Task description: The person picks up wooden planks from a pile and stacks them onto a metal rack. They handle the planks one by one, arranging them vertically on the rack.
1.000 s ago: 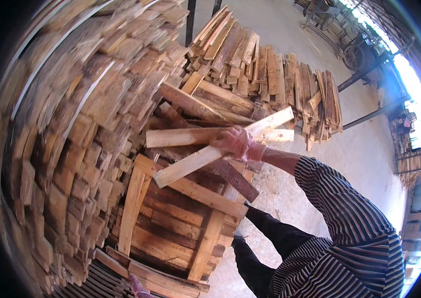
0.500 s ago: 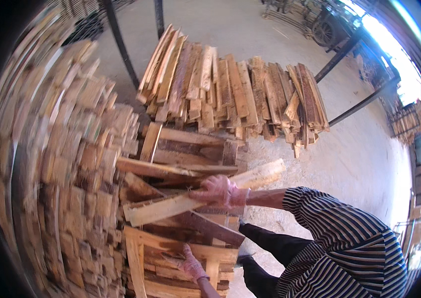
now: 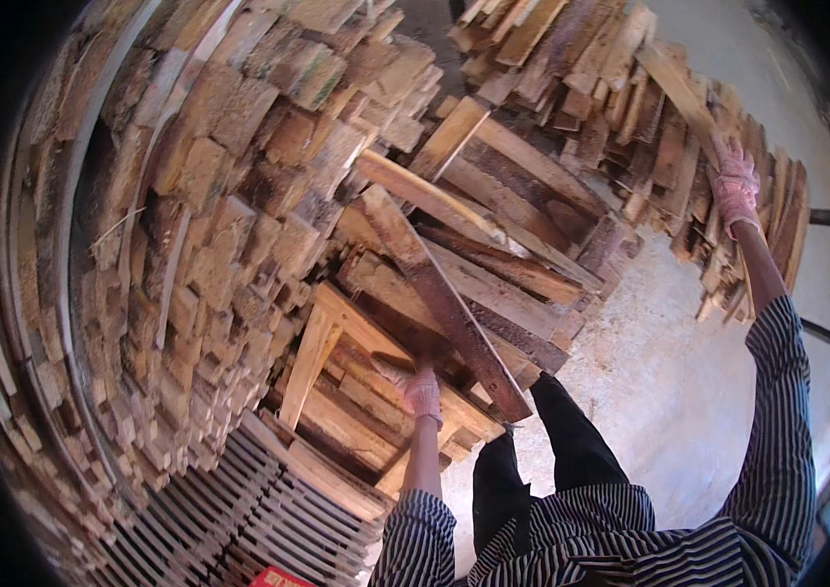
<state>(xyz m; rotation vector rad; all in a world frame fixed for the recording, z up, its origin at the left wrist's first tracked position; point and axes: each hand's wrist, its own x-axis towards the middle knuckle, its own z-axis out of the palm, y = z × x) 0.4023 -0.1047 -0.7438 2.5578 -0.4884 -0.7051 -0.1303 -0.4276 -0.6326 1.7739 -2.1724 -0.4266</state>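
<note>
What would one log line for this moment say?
left hand: resting on stacked planks | right hand: reaching to plank pile | floor: concrete

Long dark weathered wooden plank point(image 3: 454, 313) lies diagonally atop the low stack of boards; pale rough timber plank point(image 3: 684, 93) rests slanted on the far loose wood pile

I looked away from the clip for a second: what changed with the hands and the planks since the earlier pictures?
The right hand has let go of the pale plank it held over the heap and reached out to a long plank on the far pile. The left hand, just entering at the bottom before, now rests on the near heap beside a dark plank. The tall stack on the left stayed put.
</note>
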